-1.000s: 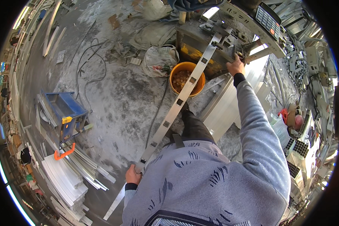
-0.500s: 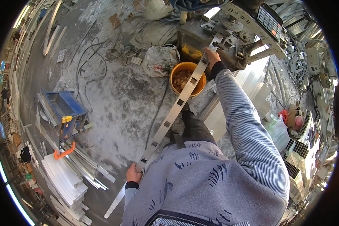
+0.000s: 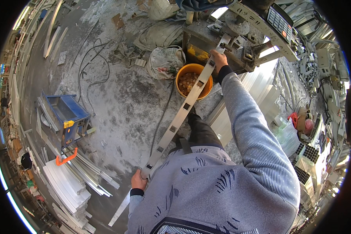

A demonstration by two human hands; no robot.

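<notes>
A long silver metal bar [image 3: 179, 119] with a row of square holes slants across in front of me, from near my left side up to a worn machine [image 3: 201, 35]. My left hand [image 3: 138, 181] is closed around its lower end, beside my hip. Further up, my right hand [image 3: 220, 58] grips the bar near the machine, where its far end lies among metal fittings. Below that stretch, an orange bucket [image 3: 178, 86] stands on the floor, holding small brownish pieces; the bar passes over it and hides part of it.
A keypad device [image 3: 279, 23] sits on a pale beam at top right. White sacks [image 3: 165, 62] lie beside the bucket. To the left are a blue metal stand [image 3: 76, 109], an orange handle [image 3: 67, 156] and stacked silver profiles [image 3: 64, 179]. A dark cable [image 3: 108, 64] crosses the dusty floor.
</notes>
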